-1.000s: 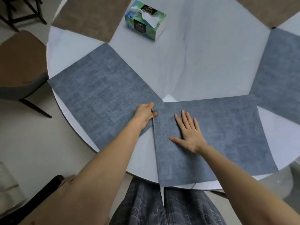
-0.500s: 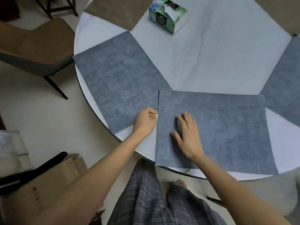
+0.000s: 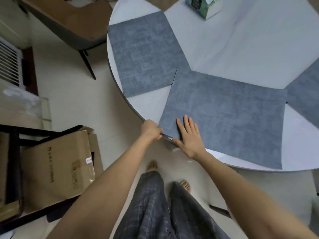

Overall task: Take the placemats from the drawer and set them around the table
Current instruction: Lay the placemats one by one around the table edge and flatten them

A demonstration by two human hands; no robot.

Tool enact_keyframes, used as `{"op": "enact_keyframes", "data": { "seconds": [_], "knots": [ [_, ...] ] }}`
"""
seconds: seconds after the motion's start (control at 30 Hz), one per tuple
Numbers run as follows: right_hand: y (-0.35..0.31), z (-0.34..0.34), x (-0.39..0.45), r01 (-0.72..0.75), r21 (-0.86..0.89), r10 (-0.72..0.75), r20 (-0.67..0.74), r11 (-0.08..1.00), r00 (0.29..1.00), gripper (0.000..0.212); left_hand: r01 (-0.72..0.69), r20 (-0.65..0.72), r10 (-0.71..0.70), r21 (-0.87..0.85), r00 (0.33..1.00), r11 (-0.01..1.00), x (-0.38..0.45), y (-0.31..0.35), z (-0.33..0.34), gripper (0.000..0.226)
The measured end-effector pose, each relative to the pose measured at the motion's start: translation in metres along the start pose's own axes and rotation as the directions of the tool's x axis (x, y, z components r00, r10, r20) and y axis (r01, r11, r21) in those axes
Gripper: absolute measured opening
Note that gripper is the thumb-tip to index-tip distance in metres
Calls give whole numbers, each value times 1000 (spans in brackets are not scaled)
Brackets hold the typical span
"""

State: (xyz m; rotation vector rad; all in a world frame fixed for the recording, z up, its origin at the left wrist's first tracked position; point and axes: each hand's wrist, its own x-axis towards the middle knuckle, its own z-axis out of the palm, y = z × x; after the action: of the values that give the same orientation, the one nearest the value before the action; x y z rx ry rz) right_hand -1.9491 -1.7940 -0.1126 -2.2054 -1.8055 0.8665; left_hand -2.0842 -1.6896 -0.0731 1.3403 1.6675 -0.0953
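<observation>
Head view, looking down over the near edge of the round white bench [image 3: 241, 49]. I noted the nearest blue-grey rectangular woven placemat [image 3: 233, 114] lying flat on the bench, its near-left corner right at the bench rim. The left hand [image 3: 151, 129] held that corner: fingers curled round the mat's edge at the rim, pinching it. The right hand [image 3: 189, 137] lay flat on the same mat just beside the left, fingers straight and slightly spread, palm pressing down, thumb out along the bench edge. So the left grip was closed on the mat corner; the right was fully open, holding nothing, only pressing.

A second blue-grey placemat [image 3: 146, 56] sat to the left on the bench, its near-right corner tucked under the far-left corner of the first. A third blue-grey placemat [image 3: 303, 97] lay at the right edge of the view, its corner touching the far-right corner of the first mat. A brown placemat [image 3: 160, 2] was partly visible at the far side, cut off by the frame. A green-and-white printed tissue box [image 3: 203, 6] stood on the bench near it.

Off the bench: a brown padded chair with dark legs [image 3: 72, 23] at upper left, and a brown cardboard box [image 3: 57, 169] on the pale floor [image 3: 69, 87] at left. Checked grey trousers [image 3: 155, 213] and bare feet were visible below.
</observation>
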Motion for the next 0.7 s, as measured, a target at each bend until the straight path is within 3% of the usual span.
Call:
{"op": "enact_keyframes", "data": {
  "seconds": [0.07,0.17,0.33,0.4,0.43,0.5,0.53,0.57,0.63,0.7],
  "knots": [
    [3,0,2,7,4,-7,0,1000,1000,76,100,121,-67,-297,990,950,-3,1,-5,24],
    [3,-2,2,-10,34,9,33,999,999,77,270,318,-84,-605,944,749,-8,-4,-14,18],
    [3,-5,5,-11,61,7,62,998,998,78,284,331,-33,-751,943,597,-10,-15,-10,6],
    [4,-4,4,-17,47,14,60,999,998,77,258,292,-37,-769,956,585,-10,-18,-6,15],
    [3,-3,3,-17,32,15,59,999,998,78,233,264,-48,-735,963,637,-11,-19,-6,18],
    [3,-5,2,-13,18,12,76,1000,997,79,93,110,-43,-507,993,857,-13,-17,-5,21],
    [3,-9,2,-15,54,10,91,998,996,79,-24,-37,15,-276,999,961,-13,-15,-4,23],
    [3,-14,1,-34,143,19,100,989,995,75,-127,-183,125,4,975,992,-16,-10,-4,26],
    [5,-30,-6,-107,394,106,25,913,994,57,-272,-258,393,402,882,874,-28,6,3,29],
    [20,-52,-26,-159,535,283,-159,830,946,40,-462,-105,588,515,802,722,-41,29,23,37]
  ]
}}
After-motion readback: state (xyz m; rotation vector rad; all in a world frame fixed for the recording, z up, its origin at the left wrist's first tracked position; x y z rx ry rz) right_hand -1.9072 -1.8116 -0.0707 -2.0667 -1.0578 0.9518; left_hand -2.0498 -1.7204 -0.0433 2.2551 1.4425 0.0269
